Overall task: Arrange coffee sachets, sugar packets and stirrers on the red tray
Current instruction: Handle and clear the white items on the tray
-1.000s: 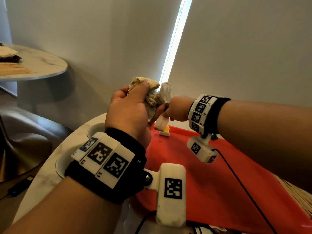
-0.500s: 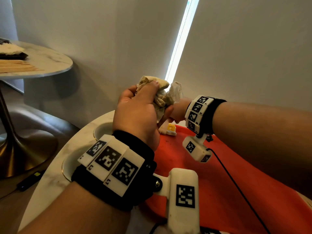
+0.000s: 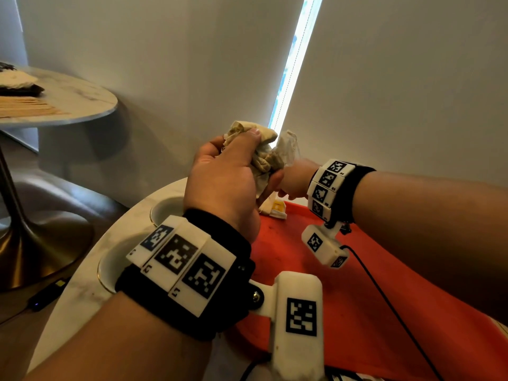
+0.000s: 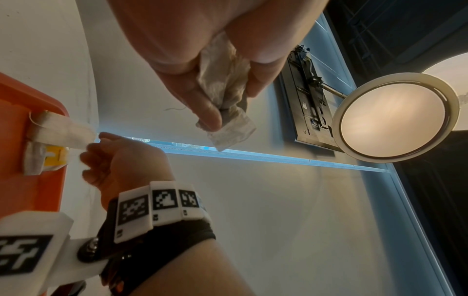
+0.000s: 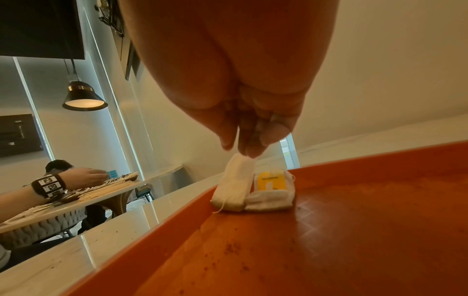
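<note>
Pale walls and a drawn blind with one bright slit of daylight (image 3: 292,64) stand behind a marble-look counter (image 3: 82,284), and over its far corner the left hand (image 3: 222,182) is raised with thumb and fingers curled round a crumpled bunch of sachets (image 3: 264,158), one limp packet hanging from the bunch in the left wrist view (image 4: 233,128). Just beside it the right hand (image 3: 294,180) reaches down to the red tray (image 3: 357,298), its thumb and fingertips (image 5: 253,144) pinched on the top edge of a white sachet (image 5: 234,188) that stands tilted on the tray's far corner, bottom end touching the tray floor. Against that one lies another sachet with a yellow tag (image 5: 271,189), flat on the tray and touching its neighbour. Dark crumbs speckle the tray floor (image 5: 233,246). Two round recesses (image 3: 165,210) are sunk in the counter left of the tray. Farther left a second round table (image 3: 68,97) carries a row of wooden stirrers (image 3: 27,108) and a dark-edged pile of packets (image 3: 16,83). A round ceiling lamp (image 4: 395,118) glows overhead, and in the right wrist view another person's hand (image 5: 83,178) reaches over stirrers on a table beyond, under a dark pendant lamp (image 5: 84,96)
</note>
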`<state>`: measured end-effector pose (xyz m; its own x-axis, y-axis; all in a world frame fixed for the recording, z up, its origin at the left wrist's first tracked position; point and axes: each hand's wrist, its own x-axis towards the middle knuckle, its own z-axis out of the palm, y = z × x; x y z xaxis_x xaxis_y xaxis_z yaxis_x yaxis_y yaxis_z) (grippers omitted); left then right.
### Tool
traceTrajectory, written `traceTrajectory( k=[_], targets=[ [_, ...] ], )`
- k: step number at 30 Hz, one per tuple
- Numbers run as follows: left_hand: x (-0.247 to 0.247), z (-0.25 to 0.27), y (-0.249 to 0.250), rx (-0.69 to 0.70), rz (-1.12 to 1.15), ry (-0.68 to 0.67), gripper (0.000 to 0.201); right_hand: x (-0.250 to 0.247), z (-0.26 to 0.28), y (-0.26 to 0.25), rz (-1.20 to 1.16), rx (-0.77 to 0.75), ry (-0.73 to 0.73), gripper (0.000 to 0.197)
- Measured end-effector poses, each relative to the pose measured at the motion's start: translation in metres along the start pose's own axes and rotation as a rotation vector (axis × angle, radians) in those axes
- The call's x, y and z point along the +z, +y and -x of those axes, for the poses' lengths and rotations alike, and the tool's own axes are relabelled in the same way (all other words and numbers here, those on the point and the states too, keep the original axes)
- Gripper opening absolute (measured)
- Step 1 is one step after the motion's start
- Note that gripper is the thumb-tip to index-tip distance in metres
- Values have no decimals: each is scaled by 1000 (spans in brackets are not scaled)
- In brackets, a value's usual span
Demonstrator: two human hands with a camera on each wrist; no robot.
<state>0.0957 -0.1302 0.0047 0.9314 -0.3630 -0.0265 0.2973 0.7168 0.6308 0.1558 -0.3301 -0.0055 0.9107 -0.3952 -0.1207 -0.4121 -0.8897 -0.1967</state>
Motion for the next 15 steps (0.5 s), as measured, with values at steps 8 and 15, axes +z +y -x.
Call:
traceTrajectory(
  k=[8, 15],
  targets=[
    [-1, 0, -1, -4, -9, -45, 30, 17, 13, -10, 305, -110, -151, 17],
    [-2, -4, -3, -17, -17, -67, 31, 11, 21, -5, 252, -132, -102, 21]
  ],
)
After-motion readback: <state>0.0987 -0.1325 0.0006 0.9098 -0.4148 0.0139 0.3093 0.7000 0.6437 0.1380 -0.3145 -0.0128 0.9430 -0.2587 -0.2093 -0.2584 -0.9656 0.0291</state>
